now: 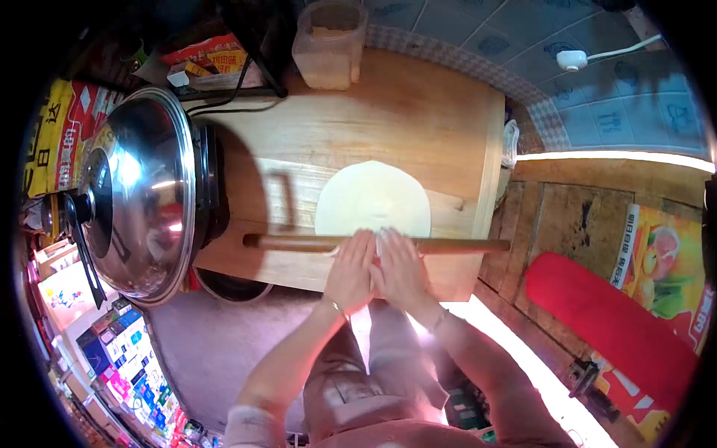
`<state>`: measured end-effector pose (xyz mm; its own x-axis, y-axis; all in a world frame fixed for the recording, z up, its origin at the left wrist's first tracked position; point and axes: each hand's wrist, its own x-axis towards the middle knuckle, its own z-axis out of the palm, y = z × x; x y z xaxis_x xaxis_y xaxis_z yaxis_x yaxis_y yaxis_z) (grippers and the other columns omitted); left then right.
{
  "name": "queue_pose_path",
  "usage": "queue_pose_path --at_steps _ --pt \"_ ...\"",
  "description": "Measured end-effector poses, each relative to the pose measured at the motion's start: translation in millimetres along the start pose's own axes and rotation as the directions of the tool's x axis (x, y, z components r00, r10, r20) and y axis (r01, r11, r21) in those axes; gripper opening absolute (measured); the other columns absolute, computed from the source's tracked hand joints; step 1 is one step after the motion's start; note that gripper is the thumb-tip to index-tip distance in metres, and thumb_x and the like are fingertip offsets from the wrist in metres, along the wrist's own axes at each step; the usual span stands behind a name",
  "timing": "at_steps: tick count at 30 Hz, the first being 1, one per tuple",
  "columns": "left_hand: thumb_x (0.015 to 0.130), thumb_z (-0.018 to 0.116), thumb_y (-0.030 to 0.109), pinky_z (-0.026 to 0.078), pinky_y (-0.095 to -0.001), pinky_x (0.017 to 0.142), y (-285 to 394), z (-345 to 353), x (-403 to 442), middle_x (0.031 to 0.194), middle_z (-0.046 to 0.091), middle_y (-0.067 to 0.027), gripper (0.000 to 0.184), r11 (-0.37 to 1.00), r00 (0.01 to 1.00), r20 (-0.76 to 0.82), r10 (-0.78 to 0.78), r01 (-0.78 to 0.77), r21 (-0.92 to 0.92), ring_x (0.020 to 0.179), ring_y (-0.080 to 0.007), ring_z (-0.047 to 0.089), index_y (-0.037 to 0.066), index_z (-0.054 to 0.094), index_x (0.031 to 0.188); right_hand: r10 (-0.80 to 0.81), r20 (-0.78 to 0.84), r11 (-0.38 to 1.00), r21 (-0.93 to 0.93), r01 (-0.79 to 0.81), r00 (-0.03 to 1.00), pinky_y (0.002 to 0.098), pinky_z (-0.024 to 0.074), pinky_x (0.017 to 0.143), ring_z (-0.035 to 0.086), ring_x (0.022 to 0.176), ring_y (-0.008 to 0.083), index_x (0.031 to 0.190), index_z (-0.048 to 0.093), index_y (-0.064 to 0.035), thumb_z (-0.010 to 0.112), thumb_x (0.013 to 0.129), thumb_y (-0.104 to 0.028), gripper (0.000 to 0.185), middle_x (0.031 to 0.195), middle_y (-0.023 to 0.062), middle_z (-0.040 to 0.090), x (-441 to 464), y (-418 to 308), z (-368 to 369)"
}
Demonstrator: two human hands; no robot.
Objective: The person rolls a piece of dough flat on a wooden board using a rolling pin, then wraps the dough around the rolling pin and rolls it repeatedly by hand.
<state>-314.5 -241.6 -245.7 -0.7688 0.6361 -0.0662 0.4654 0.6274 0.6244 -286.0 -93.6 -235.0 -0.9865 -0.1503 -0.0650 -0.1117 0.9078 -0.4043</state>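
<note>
A long wooden rolling pin (470, 245) lies crosswise near the front edge of the wooden board (381, 112). Under and beyond it spreads a round, pale sheet of dough (372, 196). My left hand (349, 270) and my right hand (401, 270) sit side by side at the pin's middle, their thumbs close together. Both have their fingers bent over the pin, pointing away from me. A little dough seems to show at the fingers; whether it is wrapped on the pin is hidden by my hands.
A large pan with a domed metal lid (142, 194) stands left of the board, its handle jutting out. At the back are a clear plastic tub (328, 52) and a black cable (235, 109). A red padded object (605, 328) lies at the right.
</note>
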Motion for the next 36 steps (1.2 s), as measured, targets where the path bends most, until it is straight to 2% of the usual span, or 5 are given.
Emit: queue_pose_path --at_steps 14,19,24,30,36 --pt "0.084 0.053 0.032 0.014 -0.0508 0.114 -21 -19 63 0.144 0.039 -0.0152 0.065 0.945 0.990 0.018 -0.138 0.126 0.303 0.137 -0.0281 0.031 0.001 0.037 0.139 0.054 -0.075 0.973 -0.220 -0.070 0.996 0.0538 0.0192 0.110 0.037 0.133 0.0242 0.129 0.051 -0.0030 0.048 0.092 -0.036 0.049 0.134 0.0088 0.051 49 20 -1" --pt "0.084 0.051 0.025 0.013 -0.0533 0.114 -53 -53 199 0.140 0.044 -0.0154 0.055 0.834 0.949 -0.307 0.071 0.113 0.541 0.136 -0.0289 0.033 0.002 0.044 0.133 -0.030 -0.268 0.946 -0.318 -0.059 0.963 0.0527 0.0246 0.107 0.042 0.128 0.0237 0.123 0.056 -0.0066 0.049 0.092 -0.032 0.040 0.129 0.0076 0.055 156 58 -31" --pt "0.084 0.051 0.024 0.021 -0.0513 0.109 -53 -20 162 0.127 0.051 -0.0149 0.048 0.956 0.926 -0.376 0.008 0.103 0.274 0.125 -0.0301 0.043 0.002 0.048 0.127 0.085 -0.343 0.989 -0.081 -0.120 0.936 0.0462 0.0265 0.106 0.046 0.120 0.0252 0.121 0.055 -0.0087 0.060 0.081 -0.032 0.047 0.117 0.0082 0.058 131 55 9" --pt "0.079 0.061 0.034 0.041 -0.0428 0.078 -95 -21 234 0.093 0.060 -0.0074 0.025 0.892 0.949 -0.316 -0.018 0.158 0.423 0.091 -0.0250 0.055 0.012 0.059 0.089 0.049 -0.296 0.942 -0.304 -0.143 0.954 0.0376 0.0424 0.070 0.058 0.082 0.0226 0.079 0.061 -0.0122 0.055 0.081 -0.025 0.014 0.079 0.0087 0.062 216 81 -26" --pt "0.087 0.051 0.027 0.035 -0.0477 0.092 8 29 23 0.097 0.059 -0.0094 0.025 0.941 0.937 -0.336 0.096 0.025 0.337 0.097 -0.0261 0.054 0.009 0.062 0.100 0.149 -0.451 0.956 -0.162 -0.244 0.880 0.0448 0.0384 0.089 0.055 0.099 0.0261 0.093 0.063 -0.0076 0.056 0.081 -0.028 0.025 0.096 0.0100 0.063 -10 5 16"
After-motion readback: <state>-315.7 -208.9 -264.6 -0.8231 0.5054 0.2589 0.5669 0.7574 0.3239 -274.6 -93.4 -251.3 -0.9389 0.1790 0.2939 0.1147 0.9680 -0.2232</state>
